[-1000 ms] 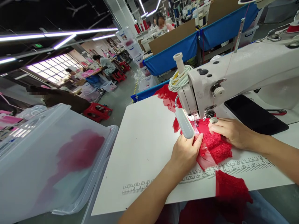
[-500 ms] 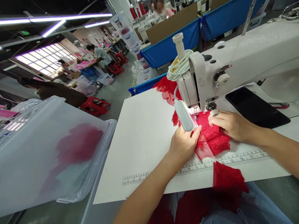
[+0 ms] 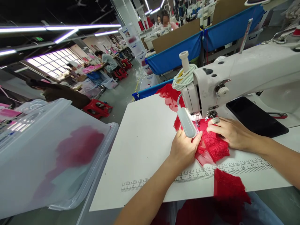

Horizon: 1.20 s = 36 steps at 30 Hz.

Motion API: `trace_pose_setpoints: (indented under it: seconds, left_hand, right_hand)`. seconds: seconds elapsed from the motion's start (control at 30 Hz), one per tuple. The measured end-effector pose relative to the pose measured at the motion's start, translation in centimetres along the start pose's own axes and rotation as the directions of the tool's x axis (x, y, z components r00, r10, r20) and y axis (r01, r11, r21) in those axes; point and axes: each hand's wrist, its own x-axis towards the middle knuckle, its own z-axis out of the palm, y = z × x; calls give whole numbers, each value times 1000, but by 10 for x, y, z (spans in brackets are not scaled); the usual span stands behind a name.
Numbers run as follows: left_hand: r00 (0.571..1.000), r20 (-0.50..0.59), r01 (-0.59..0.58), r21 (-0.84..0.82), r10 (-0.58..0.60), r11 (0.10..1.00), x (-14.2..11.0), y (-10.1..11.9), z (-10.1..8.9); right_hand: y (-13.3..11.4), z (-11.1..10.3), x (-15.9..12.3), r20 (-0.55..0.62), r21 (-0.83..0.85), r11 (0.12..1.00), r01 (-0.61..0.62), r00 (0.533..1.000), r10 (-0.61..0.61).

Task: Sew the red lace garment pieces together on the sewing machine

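A piece of red lace fabric with a sheer mesh part lies under the needle and presser foot of a white sewing machine. At the left of the needle, my left hand grips the fabric's edge, thumb on top and some fingertips hidden behind a small grey lamp. My right hand has its bent fingers closed on the lace just right of the presser foot, below the tension knob. More red fabric lies behind the needle.
A black phone lies right of my right hand. The white tabletop carries a printed ruler. Another red lace piece hangs over the front edge. A translucent bin stands left. Other people sit at tables farther off.
The view has shifted slightly, so the machine and table sit a little lower in the picture. Both hands stay on the fabric; my right fingers have moved slightly on the lace.
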Motion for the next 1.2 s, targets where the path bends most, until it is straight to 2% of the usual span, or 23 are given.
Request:
trace_pose_setpoints:
  seconds: [0.07, 0.17, 0.4, 0.63, 0.8, 1.03, 1.2]
  left_hand:
    - [999, -27, -41, -22, 41, 999, 2, 0, 0]
    - [997, -11, -81, -57, 81, 995, 6, 1, -1]
    - [997, 66, -21, -102, 27, 995, 8, 3, -3]
    - [1000, -10, -27, -99, 26, 995, 2, 5, -3]
    - [999, 25, -37, -67, 39, 997, 0, 7, -4]
    - [999, 4, -44, -50, 44, 998, 0, 7, -4]
    - [998, 53, -28, -37, 30, 999, 0, 6, -2]
  right_hand:
    - [-1, -1, 0, -2, -8, 1000, -8, 1000, 8]
    - [-2, -2, 0, -26, -26, 1000, -6, 1000, 6]
    - [-6, -3, 2, -72, -54, 999, 5, 997, -9]
    - [-7, -4, 3, -122, -93, 996, 10, 992, -21]
    - [-7, -5, 3, -131, -98, 995, 23, 991, -36]
    - [-5, -2, 2, -121, -63, 998, 6, 993, -13]
    - [1, 5, -1, -128, -18, 1000, -9, 992, 7]
